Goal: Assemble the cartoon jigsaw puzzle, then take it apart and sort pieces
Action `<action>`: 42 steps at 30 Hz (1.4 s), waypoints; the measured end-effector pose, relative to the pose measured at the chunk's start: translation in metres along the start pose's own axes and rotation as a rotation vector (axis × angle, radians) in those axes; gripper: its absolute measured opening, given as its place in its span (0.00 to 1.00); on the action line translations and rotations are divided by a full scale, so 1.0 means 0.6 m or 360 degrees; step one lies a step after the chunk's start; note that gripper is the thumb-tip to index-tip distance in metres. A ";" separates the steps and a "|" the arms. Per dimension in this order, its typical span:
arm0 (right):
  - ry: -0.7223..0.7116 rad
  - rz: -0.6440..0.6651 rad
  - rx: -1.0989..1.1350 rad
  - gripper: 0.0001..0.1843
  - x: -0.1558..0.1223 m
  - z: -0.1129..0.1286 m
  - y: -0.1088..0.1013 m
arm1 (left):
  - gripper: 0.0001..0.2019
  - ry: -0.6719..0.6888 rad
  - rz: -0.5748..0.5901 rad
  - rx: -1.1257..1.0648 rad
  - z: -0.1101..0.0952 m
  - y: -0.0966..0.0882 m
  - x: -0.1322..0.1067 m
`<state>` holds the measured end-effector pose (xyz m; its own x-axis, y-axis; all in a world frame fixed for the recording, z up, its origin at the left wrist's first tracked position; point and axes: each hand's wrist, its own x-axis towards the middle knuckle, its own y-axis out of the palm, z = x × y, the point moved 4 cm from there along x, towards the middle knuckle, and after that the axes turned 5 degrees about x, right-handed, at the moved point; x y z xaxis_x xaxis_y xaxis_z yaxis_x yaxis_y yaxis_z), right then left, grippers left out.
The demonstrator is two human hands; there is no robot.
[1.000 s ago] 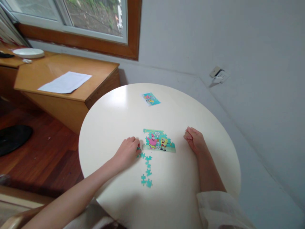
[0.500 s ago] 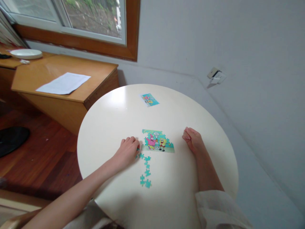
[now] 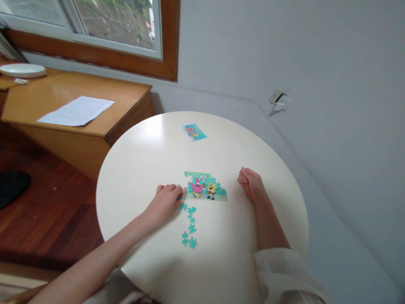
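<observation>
A partly joined cartoon puzzle (image 3: 205, 186) lies near the middle of the round cream table (image 3: 142, 160). My left hand (image 3: 165, 199) rests at the puzzle's left edge, fingers curled over a teal puzzle piece (image 3: 179, 197). Several loose teal pieces (image 3: 189, 226) trail toward me below it. My right hand (image 3: 251, 184) lies on the table to the right of the puzzle, fingers curled in a loose fist with nothing visible in it. A small reference picture card (image 3: 193, 131) lies at the table's far side.
A wooden desk (image 3: 76, 126) with a white sheet of paper (image 3: 76, 110) stands to the left under a window. A white plate (image 3: 22, 70) is at the far left. A wall socket (image 3: 279, 100) is on the right wall. Wooden floor lies below.
The view has shifted slightly, so everything sits a little further left. My left hand stays at the puzzle's left edge with small finger movement; my right hand has not moved.
</observation>
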<state>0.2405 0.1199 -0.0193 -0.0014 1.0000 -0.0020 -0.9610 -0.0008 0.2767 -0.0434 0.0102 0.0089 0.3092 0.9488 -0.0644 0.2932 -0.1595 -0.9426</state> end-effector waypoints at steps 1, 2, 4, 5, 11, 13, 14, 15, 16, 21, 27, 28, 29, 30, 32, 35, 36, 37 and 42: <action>0.0001 -0.0004 0.0000 0.21 0.000 0.000 0.000 | 0.08 0.0004 -0.0015 -0.0030 0.001 -0.001 0.000; 0.0001 -0.0010 0.0005 0.21 0.000 -0.001 -0.001 | 0.09 0.0007 -0.0029 -0.0072 0.002 -0.001 0.000; 0.0008 -0.0019 0.0022 0.21 0.000 -0.001 0.000 | 0.10 0.0008 -0.0037 -0.0223 0.007 0.001 0.001; 0.0013 -0.0021 0.0032 0.21 0.000 -0.001 0.000 | 0.09 -0.0001 -0.0035 -0.0336 0.010 0.003 0.003; 0.0044 -0.0034 0.0079 0.21 0.000 -0.002 0.000 | 0.05 -0.0169 -0.0072 -0.1267 0.035 0.012 0.016; 0.0037 -0.0024 0.0059 0.21 0.000 -0.002 -0.001 | 0.05 -0.0215 -0.0132 -0.1532 0.040 0.010 0.018; 0.0030 -0.0017 0.0047 0.21 0.001 -0.002 -0.001 | 0.06 -0.0240 -0.0165 -0.1626 0.042 0.008 0.018; 0.0023 -0.0011 0.0038 0.21 0.001 -0.003 -0.002 | 0.06 -0.0268 -0.0194 -0.1692 0.044 0.007 0.018; 0.0018 -0.0007 0.0030 0.21 0.001 -0.003 -0.002 | 0.07 -0.0296 -0.0221 -0.1737 0.046 0.006 0.018; 0.0011 -0.0014 0.0028 0.21 0.001 -0.003 -0.003 | 0.12 -0.0372 -0.0275 -0.1862 0.054 0.008 0.016; 0.0014 -0.0012 0.0049 0.23 -0.001 -0.001 -0.002 | 0.13 -0.0409 -0.0292 -0.1881 0.057 0.004 0.013; 0.0013 -0.0006 0.0043 0.23 -0.001 -0.001 -0.002 | 0.13 -0.0420 -0.0296 -0.1891 0.057 0.002 0.013; 0.0011 -0.0003 0.0036 0.23 -0.001 -0.001 -0.002 | 0.13 -0.0432 -0.0302 -0.1911 0.056 0.000 0.012; 0.0011 -0.0003 0.0028 0.23 -0.001 -0.001 -0.002 | 0.13 -0.0445 -0.0309 -0.1940 0.056 -0.001 0.012; 0.0011 -0.0013 0.0018 0.22 -0.002 0.000 -0.002 | 0.12 -0.0458 -0.0325 -0.2012 0.054 -0.004 0.011; 0.0014 -0.0015 0.0020 0.22 -0.004 0.001 -0.002 | 0.11 -0.0456 -0.0371 -0.2082 0.051 -0.009 0.010; 0.0014 -0.0014 0.0023 0.23 -0.004 0.002 -0.001 | 0.11 -0.0457 -0.0384 -0.2083 0.050 -0.011 0.010; 0.0016 -0.0013 0.0026 0.23 -0.004 0.002 -0.001 | 0.11 -0.0460 -0.0391 -0.2076 0.050 -0.012 0.009; 0.0010 -0.0001 0.0008 0.24 -0.004 0.004 0.000 | 0.11 -0.0465 -0.0338 -0.2041 0.049 -0.011 0.008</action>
<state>0.2413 0.1173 -0.0172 -0.0025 1.0000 -0.0082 -0.9596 -0.0001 0.2815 -0.0704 0.0236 0.0052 -0.0050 0.9846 -0.1746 0.9998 0.0085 0.0198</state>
